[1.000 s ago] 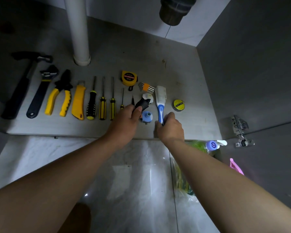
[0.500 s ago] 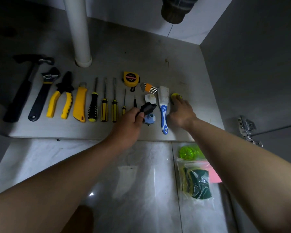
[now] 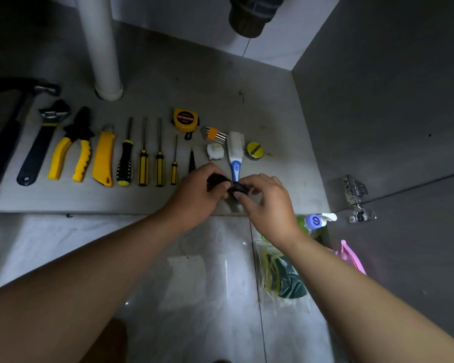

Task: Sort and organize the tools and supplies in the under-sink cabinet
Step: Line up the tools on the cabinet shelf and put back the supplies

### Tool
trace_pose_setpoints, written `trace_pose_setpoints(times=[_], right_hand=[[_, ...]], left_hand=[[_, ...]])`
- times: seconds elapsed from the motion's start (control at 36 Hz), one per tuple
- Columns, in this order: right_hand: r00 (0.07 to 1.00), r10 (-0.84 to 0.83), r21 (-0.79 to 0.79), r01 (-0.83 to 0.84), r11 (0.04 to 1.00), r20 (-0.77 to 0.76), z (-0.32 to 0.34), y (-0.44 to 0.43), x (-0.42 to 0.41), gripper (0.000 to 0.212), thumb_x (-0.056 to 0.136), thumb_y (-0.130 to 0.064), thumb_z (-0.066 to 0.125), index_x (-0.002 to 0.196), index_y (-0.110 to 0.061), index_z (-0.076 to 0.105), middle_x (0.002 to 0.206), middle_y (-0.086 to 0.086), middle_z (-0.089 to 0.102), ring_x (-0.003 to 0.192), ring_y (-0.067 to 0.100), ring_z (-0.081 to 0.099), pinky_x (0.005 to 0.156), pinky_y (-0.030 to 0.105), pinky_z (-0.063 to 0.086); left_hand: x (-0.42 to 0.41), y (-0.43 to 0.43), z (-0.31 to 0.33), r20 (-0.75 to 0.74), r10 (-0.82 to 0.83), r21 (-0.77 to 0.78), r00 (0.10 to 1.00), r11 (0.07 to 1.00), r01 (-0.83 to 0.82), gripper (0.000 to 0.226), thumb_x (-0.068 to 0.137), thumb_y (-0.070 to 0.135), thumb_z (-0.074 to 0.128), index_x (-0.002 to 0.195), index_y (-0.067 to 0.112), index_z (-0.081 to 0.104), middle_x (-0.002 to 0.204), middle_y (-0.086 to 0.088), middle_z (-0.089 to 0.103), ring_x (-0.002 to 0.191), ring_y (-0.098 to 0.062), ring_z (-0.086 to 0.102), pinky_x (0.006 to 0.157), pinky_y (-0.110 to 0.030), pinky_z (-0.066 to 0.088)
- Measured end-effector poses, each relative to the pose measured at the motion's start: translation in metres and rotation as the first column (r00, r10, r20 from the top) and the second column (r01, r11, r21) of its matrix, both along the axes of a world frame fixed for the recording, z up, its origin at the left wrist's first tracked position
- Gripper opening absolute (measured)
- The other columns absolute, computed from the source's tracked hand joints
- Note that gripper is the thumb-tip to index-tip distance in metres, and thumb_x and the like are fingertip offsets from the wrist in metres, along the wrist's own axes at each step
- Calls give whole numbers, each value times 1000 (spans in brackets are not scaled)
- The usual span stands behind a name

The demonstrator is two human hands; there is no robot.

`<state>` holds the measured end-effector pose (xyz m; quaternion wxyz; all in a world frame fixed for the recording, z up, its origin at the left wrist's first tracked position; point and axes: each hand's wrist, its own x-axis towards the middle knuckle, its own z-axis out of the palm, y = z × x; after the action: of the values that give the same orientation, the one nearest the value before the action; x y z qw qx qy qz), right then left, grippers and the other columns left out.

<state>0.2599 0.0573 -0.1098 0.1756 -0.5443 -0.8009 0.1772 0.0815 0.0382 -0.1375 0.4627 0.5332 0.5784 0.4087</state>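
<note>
Tools lie in a row on the cabinet floor (image 3: pixel 220 82): a hammer (image 3: pixel 8 127), a wrench (image 3: pixel 41 142), yellow pliers (image 3: pixel 72 150), a yellow knife (image 3: pixel 104 158) and several screwdrivers (image 3: pixel 143 158). Further right are a tape measure (image 3: pixel 185 120), hex keys (image 3: pixel 215 134), a white roll (image 3: pixel 215 151), a blue-handled brush (image 3: pixel 235 153) and a yellow tin (image 3: pixel 254 150). My left hand (image 3: pixel 197 195) and my right hand (image 3: pixel 266 203) meet at the front edge, both gripping a small black object (image 3: pixel 237 189).
A white drain pipe (image 3: pixel 100 48) rises at the back left and a dark trap (image 3: pixel 254 14) hangs at the top. On the tiled floor at the right lie a bag of scrub pads (image 3: pixel 286 276), a spray bottle (image 3: pixel 316 221) and a pink item (image 3: pixel 351 255). A door hinge (image 3: pixel 357 197) sticks out.
My right hand left the yellow tin and came back to the front edge, joining my left hand on the black object. The small blue item seen earlier is now hidden by my hands.
</note>
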Motion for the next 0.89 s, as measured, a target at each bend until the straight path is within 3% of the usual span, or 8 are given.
trace_pose_setpoints(times=[0.08,0.17,0.28,0.44,0.58,0.69,0.81,0.89], right_hand=[[980,-201,-103,198,975,-16,-9,0,11,7,87,-21,72,92,-19,69,87,-2,67,82,20,59,71,31,46],[863,-506,-224,496,839,14,-20,8,21,10,90,-25,70,91,-16,65,84,0,67,82,23,62,67,27,40],[769,-636,-312,622,718,67,-33,21,20,14,89,-29,71,90,-16,63,86,2,65,82,24,60,69,24,38],[766,-638,-329,624,709,77,-35,35,14,16,89,-26,71,98,-16,63,93,4,64,83,22,56,71,23,38],[836,-547,-296,534,792,44,-23,25,27,19,91,-24,68,106,-15,62,98,3,67,86,20,62,71,23,46],[905,-424,-227,414,882,3,-2,11,51,6,93,-19,60,96,-22,64,77,-7,65,62,0,58,49,5,37],[964,-264,-273,264,925,36,26,-15,83,21,90,-11,59,81,-28,67,65,-4,64,55,5,55,56,18,45],[968,-221,-229,243,943,120,42,-41,109,18,91,-14,63,78,-26,65,66,-5,66,60,6,57,56,11,40]], left_hand=[[-3,-4,-5,-7,28,6,1000,1000,-28,13,99,20,63,108,27,57,82,9,70,76,-3,65,71,-27,49],[-7,-14,-12,-167,3,66,986,998,8,10,98,22,62,107,27,59,83,14,66,76,3,62,69,-26,49],[-3,-29,-17,-386,-141,85,912,979,187,20,95,13,61,114,17,67,113,1,66,106,-20,62,91,-38,52],[-3,-39,-17,-560,-284,10,778,937,350,36,94,15,61,129,19,63,131,0,56,122,-22,47,104,-35,41],[4,-47,-17,-748,-320,-46,581,899,436,42,91,19,57,133,18,57,139,-2,46,124,-23,41,102,-36,41],[19,-48,-14,-837,-326,-114,440,890,441,51,88,28,60,137,22,48,136,-4,41,122,-25,38,96,-34,39],[23,-47,-14,-834,-388,-199,392,874,442,65,85,45,60,144,25,41,142,-5,33,125,-26,32,101,-36,39],[21,-47,-11,-821,-443,-257,360,850,461,72,80,52,58,145,27,40,144,-4,30,127,-26,30,102,-38,41]])
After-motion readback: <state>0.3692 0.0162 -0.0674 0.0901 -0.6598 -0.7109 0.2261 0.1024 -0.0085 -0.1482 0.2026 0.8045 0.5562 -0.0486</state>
